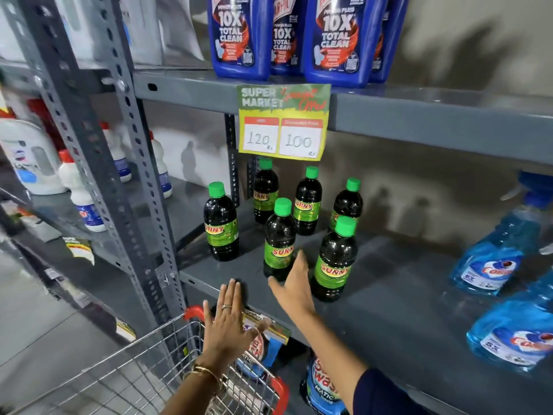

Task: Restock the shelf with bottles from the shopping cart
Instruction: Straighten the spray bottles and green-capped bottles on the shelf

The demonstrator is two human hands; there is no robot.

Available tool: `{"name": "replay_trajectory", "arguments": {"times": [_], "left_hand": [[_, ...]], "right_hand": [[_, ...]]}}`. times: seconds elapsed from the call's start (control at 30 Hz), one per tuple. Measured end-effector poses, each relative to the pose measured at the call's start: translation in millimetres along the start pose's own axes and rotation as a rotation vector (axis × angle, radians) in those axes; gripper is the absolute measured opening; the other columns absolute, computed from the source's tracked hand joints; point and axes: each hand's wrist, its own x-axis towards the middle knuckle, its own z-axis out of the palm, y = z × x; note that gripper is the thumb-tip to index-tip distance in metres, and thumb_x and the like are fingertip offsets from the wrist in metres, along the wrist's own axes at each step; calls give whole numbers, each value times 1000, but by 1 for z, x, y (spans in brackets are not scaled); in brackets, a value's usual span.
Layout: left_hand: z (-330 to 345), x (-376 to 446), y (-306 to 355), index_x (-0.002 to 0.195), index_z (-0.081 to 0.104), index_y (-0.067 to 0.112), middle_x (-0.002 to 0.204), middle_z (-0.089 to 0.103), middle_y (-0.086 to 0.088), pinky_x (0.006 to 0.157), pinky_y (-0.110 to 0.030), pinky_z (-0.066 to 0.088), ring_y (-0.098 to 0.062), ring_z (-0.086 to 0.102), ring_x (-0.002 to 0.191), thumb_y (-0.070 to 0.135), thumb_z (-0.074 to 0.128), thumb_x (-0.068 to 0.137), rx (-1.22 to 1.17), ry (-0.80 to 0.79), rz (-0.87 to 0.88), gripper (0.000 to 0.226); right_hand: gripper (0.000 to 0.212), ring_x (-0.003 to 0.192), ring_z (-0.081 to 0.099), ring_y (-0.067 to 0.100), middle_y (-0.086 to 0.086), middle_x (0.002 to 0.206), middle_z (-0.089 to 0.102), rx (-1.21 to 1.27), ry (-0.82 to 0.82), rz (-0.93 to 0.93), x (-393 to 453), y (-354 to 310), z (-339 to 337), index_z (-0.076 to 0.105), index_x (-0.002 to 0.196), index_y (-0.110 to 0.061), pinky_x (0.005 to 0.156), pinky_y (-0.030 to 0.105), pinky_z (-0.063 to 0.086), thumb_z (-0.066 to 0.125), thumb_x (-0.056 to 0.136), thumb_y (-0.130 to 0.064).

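Six dark bottles with green caps are standing upright on the grey shelf [389,295], grouped toward its left half: one far-left bottle [220,223] standing apart, three in a back row, a front middle bottle [279,241], and a front right bottle [336,260] nearest the shelf edge. The right hand [294,284] is reaching over the shelf edge with its fingers spread wide and holding nothing, sitting in the gap between the front middle and front right bottles; whether it is touching either one cannot be told. The left hand [230,322] is hovering flat at the shelf's front lip, fingers extended and close together, empty, wearing a ring and a bangle. Below it the wire shopping cart [143,363] with red corners is sitting against the rack. A yellow price tag [282,122] is hanging from the shelf above, blue cleaner bottles [332,40] are lining that upper shelf, and blue spray bottles [493,259] are lying at the right.
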Motion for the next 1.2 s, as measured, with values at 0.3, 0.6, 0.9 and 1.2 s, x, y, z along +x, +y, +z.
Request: {"name": "replay_trajectory", "arguments": {"times": [0.3,0.6,0.9,1.2], "left_hand": [[6,1,0,135,-20,27,144,-26,12,109,-45,-18,-11,-26,135,85,14,59,-62,58,-12,101],[10,0,1,140,-16,22,148,-24,7,109,-43,-18,-14,-27,136,84,9,60,-61,54,-17,104],[7,0,1,140,-18,21,148,-26,5,109,-45,-18,-16,-26,137,81,7,62,-16,14,-17,102],[-2,0,6,138,-21,20,145,-28,7,111,-47,-16,-13,-23,137,89,-6,49,85,-68,-29,113]], "right_hand": [[75,118,52,30,15,127,54,117,27,194,31,13,26,35,129,-9,97,35,42,78,68,-6],[71,111,54,33,15,119,60,29,199,144,31,6,44,43,117,-7,94,40,47,84,61,-23],[75,112,54,34,18,122,58,-53,191,142,28,-1,45,40,117,-4,94,42,47,85,61,-27],[86,132,39,32,21,144,39,-31,-45,225,1,-4,24,11,146,-6,105,40,36,68,83,-11]]}}
